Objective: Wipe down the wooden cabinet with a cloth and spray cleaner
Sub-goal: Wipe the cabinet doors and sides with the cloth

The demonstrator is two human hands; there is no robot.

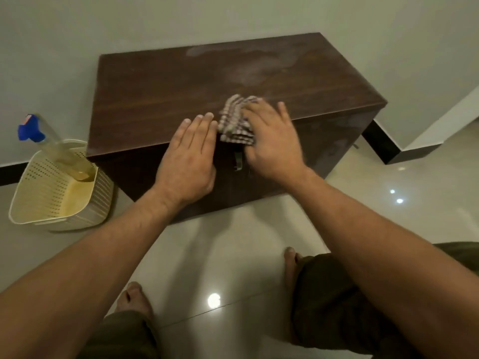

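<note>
Hands: I see left hand flat, fingers straight, on cabinet top at its front edge, centre frame | right hand spread, pressing checked cloth onto the top, just beside left fingertips, slightly blurred | spray bottle leaning in cream basket, left of frame, beside cabinet

Pale grey walls meet a glossy, light tiled floor along a black skirting board, a cream perforated basket stands at the left, and bright round reflections glint on the tiles
</note>
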